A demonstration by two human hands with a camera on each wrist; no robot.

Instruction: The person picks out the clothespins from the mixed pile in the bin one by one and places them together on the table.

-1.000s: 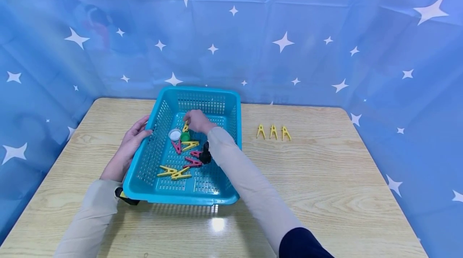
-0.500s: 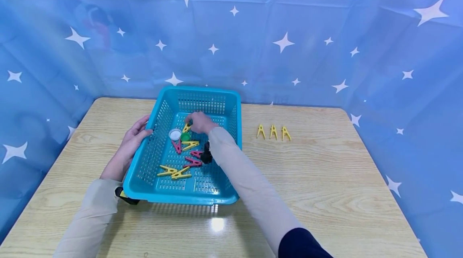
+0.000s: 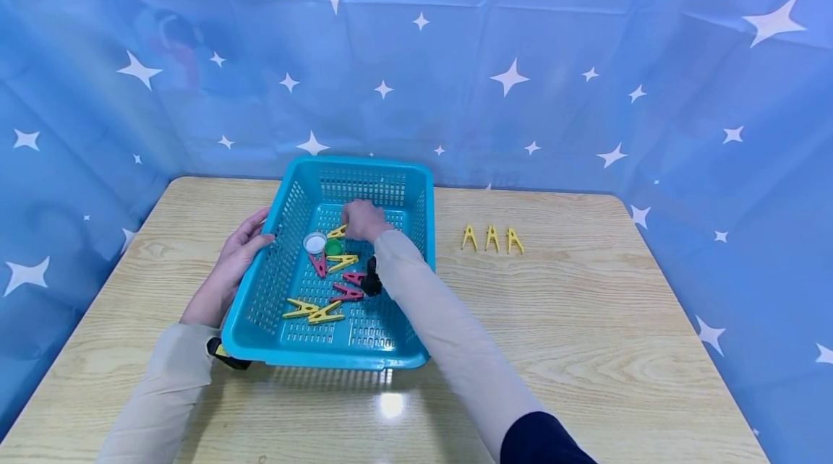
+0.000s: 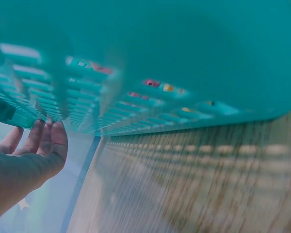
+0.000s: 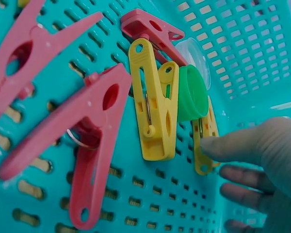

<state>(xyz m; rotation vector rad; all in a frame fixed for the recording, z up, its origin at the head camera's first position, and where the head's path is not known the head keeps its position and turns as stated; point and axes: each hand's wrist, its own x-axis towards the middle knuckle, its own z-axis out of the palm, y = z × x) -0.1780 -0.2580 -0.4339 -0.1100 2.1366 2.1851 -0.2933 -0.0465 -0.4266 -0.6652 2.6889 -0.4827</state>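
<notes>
My left hand (image 3: 236,251) holds the left rim of a blue-green plastic basket (image 3: 430,229), thumb over the edge. In the left wrist view its fingers (image 4: 59,138) press the basket's outer wall from outside. Inside the basket, toward the back, my right hand (image 3: 366,220) pinches a yellow clothespin (image 3: 338,232). The right wrist view has the thumb (image 5: 228,147) on that clothespin's end, with other fingers lower down. A green bottle cap (image 3: 333,246) and a clear round lid (image 3: 315,242) lie close by. Another yellow clothespin (image 3: 342,261) is nearer me.
Pink clothespins (image 3: 348,293) and a crossed pair of yellow clothespins (image 3: 314,310) lie on the basket floor. On the wooden table (image 3: 553,319), right of the basket, three yellow clothespins (image 3: 492,237) stand in a row. A star-patterned blue curtain (image 3: 449,102) hangs behind the table.
My right hand has shifted slightly right, and the yellow clothespin at its fingertips has turned from steep to nearly sideways. The left hand and basket stay put.
</notes>
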